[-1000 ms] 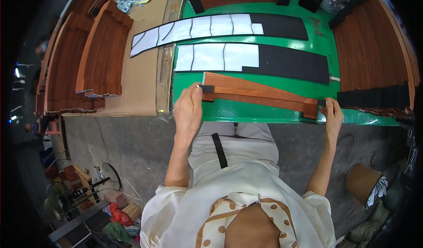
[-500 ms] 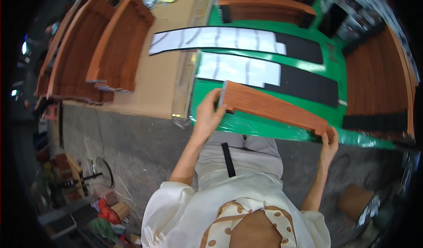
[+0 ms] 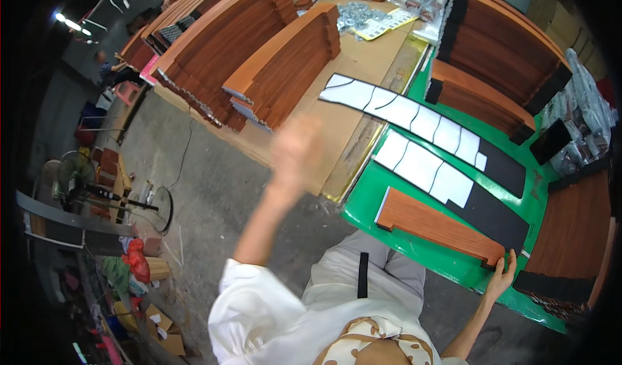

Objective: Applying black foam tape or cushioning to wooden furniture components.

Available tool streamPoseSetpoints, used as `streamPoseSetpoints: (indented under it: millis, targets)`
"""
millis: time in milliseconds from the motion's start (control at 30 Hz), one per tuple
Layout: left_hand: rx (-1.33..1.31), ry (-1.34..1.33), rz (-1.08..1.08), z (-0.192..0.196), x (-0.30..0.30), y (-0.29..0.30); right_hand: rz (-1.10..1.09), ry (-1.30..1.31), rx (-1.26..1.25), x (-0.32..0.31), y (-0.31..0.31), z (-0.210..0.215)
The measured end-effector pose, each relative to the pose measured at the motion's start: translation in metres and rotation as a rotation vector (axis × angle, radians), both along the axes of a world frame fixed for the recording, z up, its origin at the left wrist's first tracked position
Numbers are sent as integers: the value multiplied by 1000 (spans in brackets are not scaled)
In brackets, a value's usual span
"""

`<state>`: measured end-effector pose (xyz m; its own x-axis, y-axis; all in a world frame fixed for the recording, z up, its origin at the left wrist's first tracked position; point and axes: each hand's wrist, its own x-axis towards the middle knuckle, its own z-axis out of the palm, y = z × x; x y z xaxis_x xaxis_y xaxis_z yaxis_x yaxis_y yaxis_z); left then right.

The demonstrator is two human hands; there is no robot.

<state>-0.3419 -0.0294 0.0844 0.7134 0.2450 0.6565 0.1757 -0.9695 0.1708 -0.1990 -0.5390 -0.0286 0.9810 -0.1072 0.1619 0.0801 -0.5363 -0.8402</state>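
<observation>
A reddish-brown wood-grain panel (image 3: 440,225) lies along the near edge of the green table surface (image 3: 363,200), with a notch at its right end. My right hand (image 3: 500,277) grips that right end between thumb and fingers. My left hand (image 3: 297,150) is off the panel, over the cardboard-covered area to the left. It is smeared by motion, so its fingers cannot be made out. Closest to it is a stack of similar wood-grain panels (image 3: 288,67) standing on edge. Beyond the held panel lie two black strips partly covered in white, a nearer strip (image 3: 495,216) and a farther strip (image 3: 505,174).
More panels with black ends stand at the back (image 3: 499,47) and right (image 3: 570,235). Small clear bags (image 3: 363,18) lie on the cardboard (image 3: 350,105). A dark flat device (image 3: 549,141) leans on plastic-wrapped bundles. A fan (image 3: 162,209) stands on the floor at left.
My left hand has let go of the panel's left end and moved left toward the stacked panels. My right hand stays at the right end. The view has turned left.
</observation>
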Motion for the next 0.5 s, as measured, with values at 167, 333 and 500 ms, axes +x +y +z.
streamPoseSetpoints:
  millis: [167, 333, 500]
  targets:
    - [328, 152, 363, 74, 21, 127, -35, -238, -90, -2, -9, -2]
    - [-563, 282, 156, 54, 17, 206, 0, -245, -85, -10, 32, 24]
    - [-400, 74, 345, 50, 9, 212, -12, -345, -50, -11, 51, 49]
